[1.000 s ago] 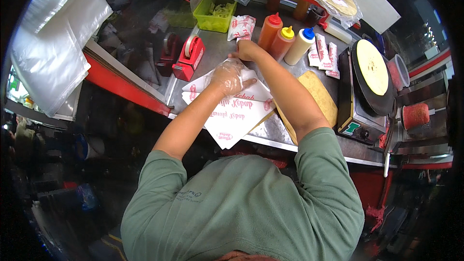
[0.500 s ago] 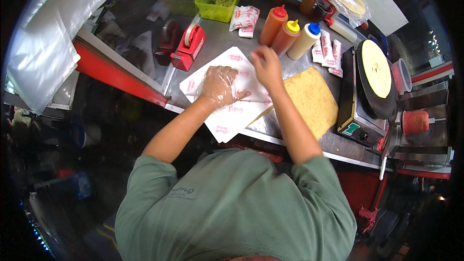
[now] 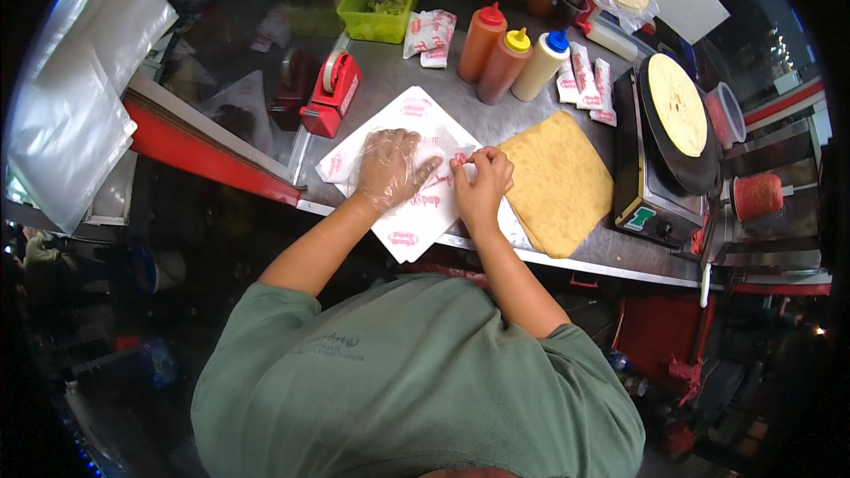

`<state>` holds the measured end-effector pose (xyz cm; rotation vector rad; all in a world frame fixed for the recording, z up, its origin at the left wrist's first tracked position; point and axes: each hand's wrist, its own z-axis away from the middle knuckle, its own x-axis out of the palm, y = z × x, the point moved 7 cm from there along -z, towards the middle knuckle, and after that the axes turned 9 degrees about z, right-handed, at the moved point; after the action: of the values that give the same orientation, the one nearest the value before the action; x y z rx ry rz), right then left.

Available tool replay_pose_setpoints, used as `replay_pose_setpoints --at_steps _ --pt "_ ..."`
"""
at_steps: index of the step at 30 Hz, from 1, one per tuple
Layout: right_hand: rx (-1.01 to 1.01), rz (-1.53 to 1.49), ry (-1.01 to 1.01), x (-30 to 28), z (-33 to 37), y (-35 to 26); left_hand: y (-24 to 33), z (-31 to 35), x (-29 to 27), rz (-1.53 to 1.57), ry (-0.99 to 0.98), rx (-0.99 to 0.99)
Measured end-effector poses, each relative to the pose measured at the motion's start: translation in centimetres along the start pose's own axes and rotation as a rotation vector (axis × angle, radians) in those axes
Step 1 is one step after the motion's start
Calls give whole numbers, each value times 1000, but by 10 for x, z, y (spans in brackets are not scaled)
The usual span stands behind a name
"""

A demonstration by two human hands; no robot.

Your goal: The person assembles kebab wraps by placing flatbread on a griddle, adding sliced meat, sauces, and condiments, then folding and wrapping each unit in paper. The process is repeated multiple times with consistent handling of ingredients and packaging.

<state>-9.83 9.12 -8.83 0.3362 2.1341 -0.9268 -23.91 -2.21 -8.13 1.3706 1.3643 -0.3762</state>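
Note:
A stack of white wrapping paper with red print lies on the steel counter, turned cornerwise. My left hand, in a clear plastic glove, is cupped over the folded top sheet, fingers bent and thumb toward the right; what lies beneath the palm is hidden. Beside it, my bare right hand pinches the sheet's right-hand fold between thumb and fingers. Just right of that hand rest square tan flatbreads, stacked. The red tape dispenser stands beyond my left hand.
Red-capped, yellow-capped and blue-capped squeeze bottles stand behind the paper. Wrapped packets lie beside them. A green basket holds leaves. At right, a round flatbread sits on a black griddle.
My right hand has come down from near the bottles to the paper and closed on its fold. My left hand stays on the paper. The whole view has shifted slightly.

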Motion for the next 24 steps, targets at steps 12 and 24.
replay_pose_setpoints --at_steps 12,24 --pt "-640 -148 -271 16 3 -85 -56 58 7 127 238 -287" --pt "-930 110 -378 22 2 -96 -60 107 -14 -287 430 -978"
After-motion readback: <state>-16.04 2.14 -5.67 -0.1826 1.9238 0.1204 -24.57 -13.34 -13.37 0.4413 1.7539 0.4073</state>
